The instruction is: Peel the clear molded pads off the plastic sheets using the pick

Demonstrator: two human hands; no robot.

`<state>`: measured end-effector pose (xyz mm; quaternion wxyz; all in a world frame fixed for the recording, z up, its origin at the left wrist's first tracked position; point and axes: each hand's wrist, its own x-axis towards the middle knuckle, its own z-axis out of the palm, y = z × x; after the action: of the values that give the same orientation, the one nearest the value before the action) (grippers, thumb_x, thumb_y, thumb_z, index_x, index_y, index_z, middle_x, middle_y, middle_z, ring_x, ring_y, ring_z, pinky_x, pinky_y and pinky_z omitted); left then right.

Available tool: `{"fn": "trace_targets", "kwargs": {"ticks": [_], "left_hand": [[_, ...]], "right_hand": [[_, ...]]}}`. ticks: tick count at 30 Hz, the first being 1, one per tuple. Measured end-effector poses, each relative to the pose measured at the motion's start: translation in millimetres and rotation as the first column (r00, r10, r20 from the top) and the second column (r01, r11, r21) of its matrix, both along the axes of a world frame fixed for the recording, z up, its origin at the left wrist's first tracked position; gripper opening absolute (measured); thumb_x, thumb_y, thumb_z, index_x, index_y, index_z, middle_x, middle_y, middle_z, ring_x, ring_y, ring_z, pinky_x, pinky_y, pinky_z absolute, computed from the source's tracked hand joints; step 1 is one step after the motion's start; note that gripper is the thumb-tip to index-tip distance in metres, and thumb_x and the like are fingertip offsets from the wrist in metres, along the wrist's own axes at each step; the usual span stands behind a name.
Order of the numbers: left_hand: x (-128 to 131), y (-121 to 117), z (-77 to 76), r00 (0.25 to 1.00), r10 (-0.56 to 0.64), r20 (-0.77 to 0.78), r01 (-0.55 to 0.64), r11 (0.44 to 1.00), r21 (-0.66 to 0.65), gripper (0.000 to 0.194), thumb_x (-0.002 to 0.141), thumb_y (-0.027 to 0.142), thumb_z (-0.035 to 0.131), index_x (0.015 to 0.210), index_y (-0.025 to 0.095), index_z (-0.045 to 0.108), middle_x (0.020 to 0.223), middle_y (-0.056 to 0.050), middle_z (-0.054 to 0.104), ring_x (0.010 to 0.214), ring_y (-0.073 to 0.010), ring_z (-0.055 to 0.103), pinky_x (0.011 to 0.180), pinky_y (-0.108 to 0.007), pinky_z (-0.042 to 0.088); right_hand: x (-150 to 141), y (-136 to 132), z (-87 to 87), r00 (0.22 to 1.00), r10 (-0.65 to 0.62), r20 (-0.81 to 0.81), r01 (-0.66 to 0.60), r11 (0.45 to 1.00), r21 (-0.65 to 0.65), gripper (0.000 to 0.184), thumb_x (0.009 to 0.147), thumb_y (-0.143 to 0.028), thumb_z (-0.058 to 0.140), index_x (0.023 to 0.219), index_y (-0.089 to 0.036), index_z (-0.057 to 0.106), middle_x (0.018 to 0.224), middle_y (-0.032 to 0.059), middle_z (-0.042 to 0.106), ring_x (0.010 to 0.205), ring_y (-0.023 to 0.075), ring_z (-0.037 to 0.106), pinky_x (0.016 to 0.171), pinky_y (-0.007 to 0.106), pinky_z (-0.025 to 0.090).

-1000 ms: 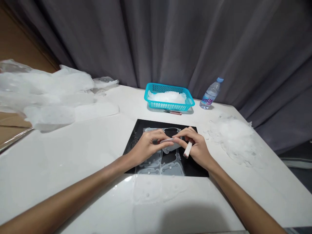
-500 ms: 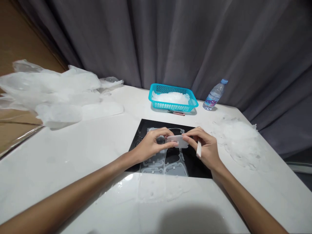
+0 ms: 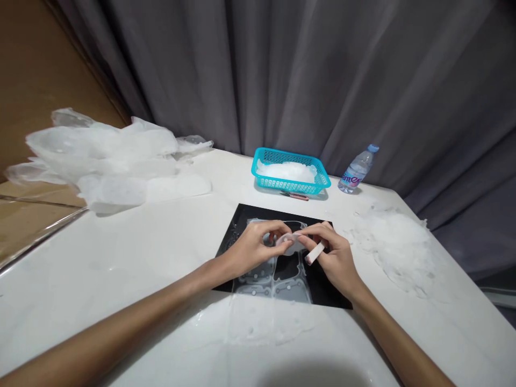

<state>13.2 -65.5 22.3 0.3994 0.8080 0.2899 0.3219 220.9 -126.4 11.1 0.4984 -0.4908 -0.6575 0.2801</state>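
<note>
My left hand (image 3: 258,244) pinches the left side of a small translucent whitish piece (image 3: 291,246), fingertips and thumb closed on it. At its right edge, the thumb and forefinger of my right hand (image 3: 332,250) grip the same piece. A white stick-like tool (image 3: 314,253) is tucked in my right hand, its end pointing down to the left; its kind I cannot make out. Below both hands lies a black mat (image 3: 322,290) bearing a clear moulded plastic sheet (image 3: 292,292) with rounded outlines and cut-out openings. My fingers hide part of the sheet.
Behind the mat stands a turquoise basket (image 3: 290,187) holding white pieces, with a pink-handled cutter (image 3: 298,196) before it. A water bottle (image 3: 357,171) is at back right. Clear scraps (image 3: 399,242) lie right; a heap of translucent sheets (image 3: 108,161) sits left, near cardboard (image 3: 36,204).
The held piece has gone from lying fairly flat and wide to looking tilted or bent between my fingers. My hands have drawn closer together, and the white tool has swung leftward. The view shifted slightly.
</note>
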Motion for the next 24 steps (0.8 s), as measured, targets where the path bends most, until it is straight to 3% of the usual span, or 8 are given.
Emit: {"fn": "trace_targets", "kwargs": {"ticks": [4,9,12,16,24], "left_hand": [[-5,5,-4.8,1.0,0.009,0.005,-0.01,0.985,0.175,0.013,0.1,0.031,0.068,0.097,0.02,0.074,0.082,0.0,0.067,0.077,-0.0147,0.057,0.072,-0.028,0.044],[-11,11,0.4,1.0,-0.018,0.003,0.016,0.913,0.409,0.01,0.1,0.026,0.068,0.106,0.021,0.074,0.089,-0.002,0.07,0.09,-0.0185,0.06,0.086,-0.033,0.047],[-13,12,7.6,0.999,-0.025,-0.03,0.035,0.895,0.444,0.011,0.101,0.024,0.066,0.107,0.02,0.074,0.089,-0.003,0.07,0.092,-0.0195,0.059,0.086,-0.034,0.048],[-13,9,8.1,0.997,-0.053,-0.061,0.075,0.873,0.482,0.011,0.102,0.024,0.065,0.105,0.018,0.074,0.091,-0.004,0.072,0.091,-0.0199,0.059,0.085,-0.034,0.048],[-10,10,5.4,0.998,-0.036,0.045,0.02,0.947,0.32,0.014,0.099,0.032,0.07,0.093,0.02,0.073,0.085,-0.002,0.068,0.087,-0.0185,0.06,0.082,-0.033,0.048]], "right_hand": [[4,1,-3.3,0.999,-0.046,-0.027,0.045,0.998,-0.051,0.012,0.097,-0.036,0.071,0.101,-0.028,0.08,0.091,0.0033,0.066,0.082,0.0197,0.059,0.068,0.032,0.049],[9,1,-1.7,0.996,-0.078,0.041,0.079,0.996,-0.029,0.013,0.097,-0.036,0.07,0.1,-0.027,0.079,0.088,0.0031,0.064,0.077,0.0186,0.059,0.066,0.031,0.05],[9,-1,1.0,0.994,-0.05,0.096,0.052,0.999,-0.016,0.013,0.098,-0.035,0.068,0.102,-0.027,0.078,0.095,0.0054,0.067,0.085,0.0211,0.063,0.07,0.034,0.052],[2,-5,3.3,0.987,-0.084,0.137,0.062,0.985,0.158,0.018,0.096,-0.03,0.073,0.114,-0.03,0.077,0.115,0.0076,0.068,0.105,0.0245,0.063,0.081,0.038,0.052],[-2,-7,3.6,0.985,-0.099,0.14,0.076,0.983,0.166,0.007,0.098,-0.024,0.069,0.101,-0.028,0.075,0.092,0.003,0.07,0.081,0.0206,0.056,0.072,0.036,0.045]]}}
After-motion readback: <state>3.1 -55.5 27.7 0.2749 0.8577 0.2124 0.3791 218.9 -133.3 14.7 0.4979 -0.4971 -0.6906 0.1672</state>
